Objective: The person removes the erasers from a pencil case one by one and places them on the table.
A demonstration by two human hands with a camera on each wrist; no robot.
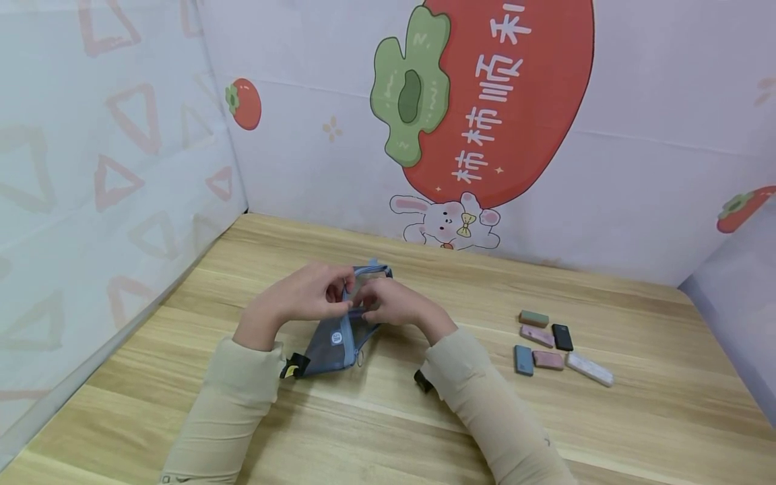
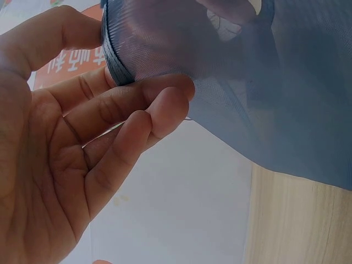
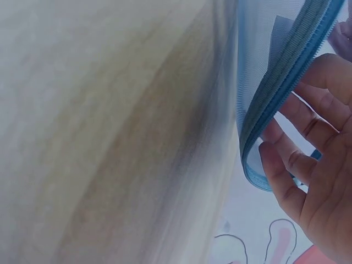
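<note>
A blue mesh zipper pouch [image 1: 327, 347] stands on the table with its zipper undone. My left hand [image 1: 306, 293] pinches the zipper edge of the mouth between thumb and fingers. The blue zipper [image 2: 116, 60] runs between those fingers in the left wrist view. My right hand [image 1: 394, 302] reaches into the mouth with loosely bent fingers. In the right wrist view, its fingers [image 3: 308, 124] lie behind the zipper edge, and no held thing shows between them. The right thumb is out of that view. Mesh and hands hide much of the inside.
On the right of the wooden table [image 1: 424, 431] lie several small blocks: green [image 1: 533, 318], pink [image 1: 537, 335], black [image 1: 562, 337], blue [image 1: 524, 360], another pink [image 1: 548, 360] and a longer whitish one [image 1: 590, 369]. Printed cloth walls [image 1: 315, 162] stand behind and at both sides.
</note>
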